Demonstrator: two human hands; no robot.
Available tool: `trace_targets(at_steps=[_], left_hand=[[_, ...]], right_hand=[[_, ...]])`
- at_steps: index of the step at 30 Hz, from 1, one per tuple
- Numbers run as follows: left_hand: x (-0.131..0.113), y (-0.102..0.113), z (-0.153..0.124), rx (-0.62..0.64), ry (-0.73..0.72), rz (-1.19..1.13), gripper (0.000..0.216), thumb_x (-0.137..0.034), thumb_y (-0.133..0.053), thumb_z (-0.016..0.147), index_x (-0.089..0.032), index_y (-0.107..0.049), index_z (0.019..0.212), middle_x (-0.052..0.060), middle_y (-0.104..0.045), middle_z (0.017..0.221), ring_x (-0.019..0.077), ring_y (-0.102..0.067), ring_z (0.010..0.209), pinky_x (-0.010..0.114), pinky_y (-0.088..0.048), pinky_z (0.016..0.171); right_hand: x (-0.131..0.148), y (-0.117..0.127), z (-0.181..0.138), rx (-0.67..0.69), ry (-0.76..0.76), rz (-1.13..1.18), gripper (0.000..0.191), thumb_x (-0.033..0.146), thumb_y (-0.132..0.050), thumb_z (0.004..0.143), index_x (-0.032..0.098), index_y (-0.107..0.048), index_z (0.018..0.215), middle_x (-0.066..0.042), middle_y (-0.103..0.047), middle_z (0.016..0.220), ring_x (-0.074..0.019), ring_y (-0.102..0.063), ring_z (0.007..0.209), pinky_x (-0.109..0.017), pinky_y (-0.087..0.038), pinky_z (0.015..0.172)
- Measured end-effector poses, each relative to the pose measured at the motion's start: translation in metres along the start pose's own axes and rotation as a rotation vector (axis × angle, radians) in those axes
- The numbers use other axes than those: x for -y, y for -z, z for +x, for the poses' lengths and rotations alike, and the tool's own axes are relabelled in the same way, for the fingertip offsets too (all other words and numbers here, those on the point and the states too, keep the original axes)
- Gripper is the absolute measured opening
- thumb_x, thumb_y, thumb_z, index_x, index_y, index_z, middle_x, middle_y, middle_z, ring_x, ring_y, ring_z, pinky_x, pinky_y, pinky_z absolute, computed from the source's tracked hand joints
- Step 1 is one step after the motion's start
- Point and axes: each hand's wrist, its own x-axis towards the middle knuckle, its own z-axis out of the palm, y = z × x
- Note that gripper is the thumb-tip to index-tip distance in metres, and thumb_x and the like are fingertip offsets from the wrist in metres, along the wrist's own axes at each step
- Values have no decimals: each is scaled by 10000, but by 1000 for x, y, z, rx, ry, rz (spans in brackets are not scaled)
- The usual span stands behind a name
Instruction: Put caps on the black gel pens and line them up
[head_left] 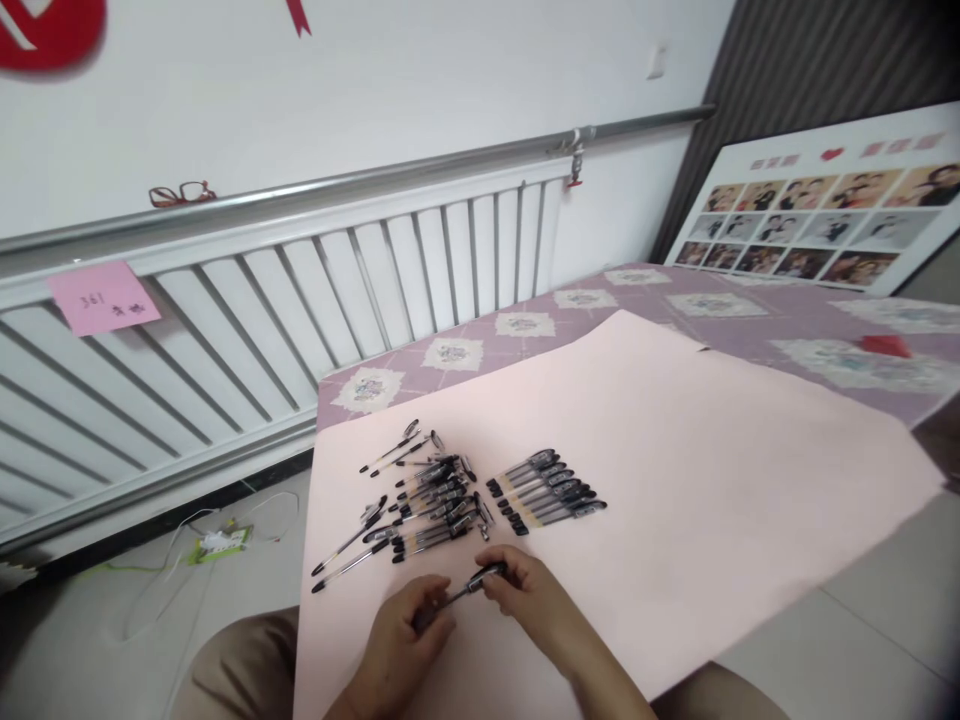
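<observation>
Pen (pixel 472 583) spans gap btwn L & R hands (pixel 405 640) (pixel 529 595)

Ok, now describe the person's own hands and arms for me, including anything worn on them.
Both the left hand and the right hand are bare, with no gloves to be seen. The right forearm is bare as far as the picture shows; little of the left one is in view. I can see no sleeve, watch or bracelet on either arm.
</observation>
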Motion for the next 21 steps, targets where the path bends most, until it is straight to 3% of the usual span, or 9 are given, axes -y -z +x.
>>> trace_targets(at_steps=[3, 7, 13, 17, 21], left_hand=[[10, -1, -2, -19, -14, -64, 405, -217, -570, 720, -206, -534, 1123, 52, -635, 1030, 167, -587, 908, 273, -464, 832], [14, -3, -3, -28, -3, -129, 440, -266, -553, 738, -195, -490, 1168, 68, -621, 1036, 145, -590, 815, 258, -487, 757], [7, -4, -2, -29, -25, -100, 350, -332, -538, 750, -178, -533, 1064, 52, -630, 884, 114, -536, 628, 232, -479, 614], [4, -4, -2, -14, -31, -61, 318, -344, -512, 761, -172, -543, 1027, 50, -627, 856, 117, -542, 627, 230, -477, 609], [7, -5, -2, -5, -36, -23, 290, -332, -497, 778, -180, -550, 1021, 45, -634, 862, 124, -573, 673, 225, -484, 633]], right_hand=[[3, 3, -1, -34, -30, 90, 243, 269, -555, 701, 191, -594, 928, 26, -556, 644, -126, -506, 613, -237, -385, 548], [12, 17, -4, -133, -29, 127, 262, 324, -577, 678, 186, -598, 900, 28, -546, 613, -132, -517, 612, -238, -396, 541], [17, 69, -17, -384, 30, 133, 341, 384, -575, 714, 194, -570, 997, 28, -543, 610, -123, -506, 573, -228, -376, 505], [14, 103, -28, -537, 15, 68, 375, 365, -570, 711, 202, -544, 1048, 34, -556, 628, -110, -475, 510, -226, -368, 480], [7, 120, -33, -648, -13, -35, 412, 349, -573, 695, 211, -535, 1082, 3, -604, 705, -161, -556, 633, -253, -433, 550]])
